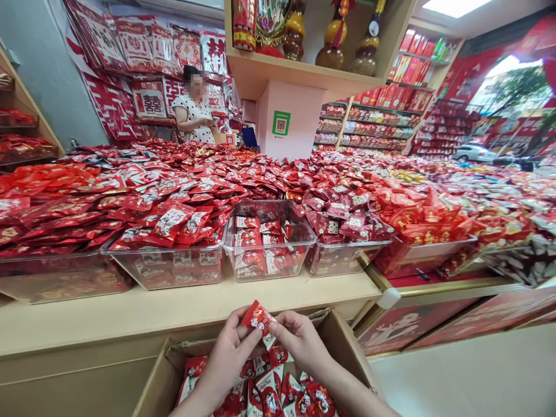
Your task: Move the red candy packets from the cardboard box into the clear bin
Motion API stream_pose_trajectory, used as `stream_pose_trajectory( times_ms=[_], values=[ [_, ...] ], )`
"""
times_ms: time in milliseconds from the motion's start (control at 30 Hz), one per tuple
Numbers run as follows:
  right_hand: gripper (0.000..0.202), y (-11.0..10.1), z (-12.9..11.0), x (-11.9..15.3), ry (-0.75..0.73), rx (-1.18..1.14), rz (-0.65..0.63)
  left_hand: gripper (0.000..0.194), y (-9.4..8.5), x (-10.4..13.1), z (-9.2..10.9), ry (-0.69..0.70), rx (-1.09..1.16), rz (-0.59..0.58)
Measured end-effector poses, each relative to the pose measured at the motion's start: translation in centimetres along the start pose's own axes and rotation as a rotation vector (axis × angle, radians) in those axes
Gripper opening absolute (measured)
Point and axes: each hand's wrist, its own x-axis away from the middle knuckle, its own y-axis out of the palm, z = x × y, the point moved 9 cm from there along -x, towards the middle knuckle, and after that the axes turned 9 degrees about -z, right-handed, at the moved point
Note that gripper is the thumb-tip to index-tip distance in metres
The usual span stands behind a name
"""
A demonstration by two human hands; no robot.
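Note:
Over an open cardboard box (152,379), both my hands hold small red candy packets printed with cartoon figures. My left hand (230,347) pinches the upper candy packet (257,315) between thumb and fingers. My right hand (299,341) grips the same packet's right edge; a second packet (277,352) shows just below, and I cannot tell whether it is held too. Inside the box lie many loose red and white packets (269,394). Straight ahead on the counter stands a clear plastic bin (269,249), partly filled with similar packets (249,238) laid in rows.
Heaped bins of red packets (169,226) and dark red packets (343,211) flank the clear bin on the cream counter (195,310). Behind the piles stands a person (197,116) in a dotted top. A pillar with a QR sign (281,123) and a wooden shelf (304,69) rise mid-view.

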Motion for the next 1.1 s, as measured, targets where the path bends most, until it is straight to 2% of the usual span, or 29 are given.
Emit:
stream_pose_trajectory(
  times_ms=[67,133,233,300,400,467,533,633,767,833,933,1033,1100],
  values=[
    [0.026,-0.5,-0.3,0.0,-0.035,0.081,0.047,0.025,0.2,0.2,-0.4,-0.035,-0.059,-0.023],
    [0.023,-0.8,-0.8,0.2,-0.072,0.121,0.076,0.019,0.4,0.5,-0.2,-0.014,-0.198,-0.049],
    [0.035,0.1,-1.7,0.3,-0.128,0.1,-0.014,0.027,1.0,1.0,0.6,0.07,-0.424,-0.087],
    [0.025,0.7,-2.2,0.4,-0.15,0.128,-0.079,0.032,1.5,1.1,0.5,0.064,-0.477,-0.125],
    [0.007,0.6,-2.3,0.5,-0.125,0.166,-0.064,0.033,1.6,0.9,-0.3,0.004,-0.375,-0.192],
    [0.006,0.6,-2.2,0.5,-0.101,0.125,-0.085,0.034,1.4,0.6,-0.6,-0.007,-0.274,-0.201],
    [0.014,1.1,-2.5,0.6,-0.1,0.105,-0.146,0.036,1.1,0.4,-0.8,-0.008,-0.223,-0.195],
    [0.018,1.3,-4.2,1.0,-0.148,0.252,-0.188,0.041,1.0,0.5,-0.7,-0.019,-0.208,-0.186],
    [0.013,0.6,-6.9,1.1,-0.189,0.415,-0.144,0.037,1.2,0.8,0.9,0.038,-0.16,-0.164],
    [0.009,0.1,-7.1,0.7,-0.157,0.345,-0.106,0.035,0.8,0.9,1.7,0.058,-0.141,-0.12],
    [0.003,0.1,-6.0,-0.2,-0.1,0.098,-0.066,0.035,0.2,1.1,2.4,0.076,-0.086,-0.068],
    [0.013,0.2,-4.4,-0.9,-0.07,-0.132,0.005,0.039,-0.4,1.2,2.7,0.079,0.017,-0.022],
    [0.016,0.0,-3.6,-0.9,-0.067,-0.195,0.08,0.041,-0.7,1.3,2.8,0.076,0.065,0.01]
  ],
)
